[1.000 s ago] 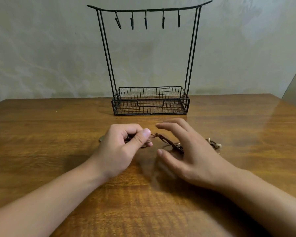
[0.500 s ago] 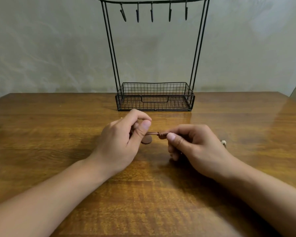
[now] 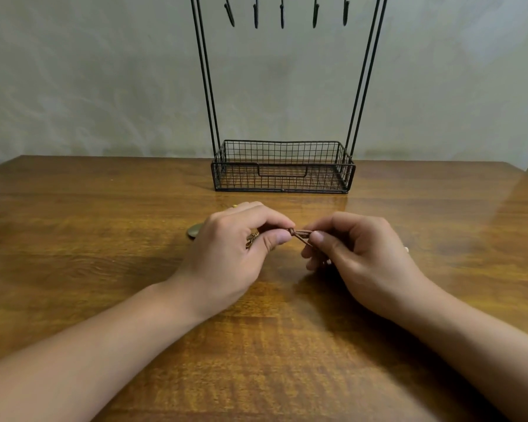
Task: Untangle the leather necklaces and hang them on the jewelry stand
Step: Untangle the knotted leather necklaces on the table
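Observation:
Brown leather necklace cords [image 3: 301,234] with a small knot stretch between my two hands, just above the wooden table. My left hand [image 3: 235,254] pinches the cords between thumb and forefinger; a coiled metal piece [image 3: 251,240] shows under its thumb. My right hand [image 3: 357,254] pinches the other end of the cords. Most of the necklaces are hidden under my hands. A round dark pendant [image 3: 193,231] peeks out to the left of my left hand, and a pale bead [image 3: 406,248] shows behind my right. The black wire jewelry stand [image 3: 282,166] stands behind, with several hooks [image 3: 282,13] at the top.
The wooden table [image 3: 104,226] reaches to a pale wall behind the stand. The stand's wire basket base sits about a hand's length beyond my fingers. The top bar of the stand is cut off by the frame.
My right hand went from spread over the necklaces to pinching the cords. Both hands drew close together with the knot between them, and the view tilted down and closer.

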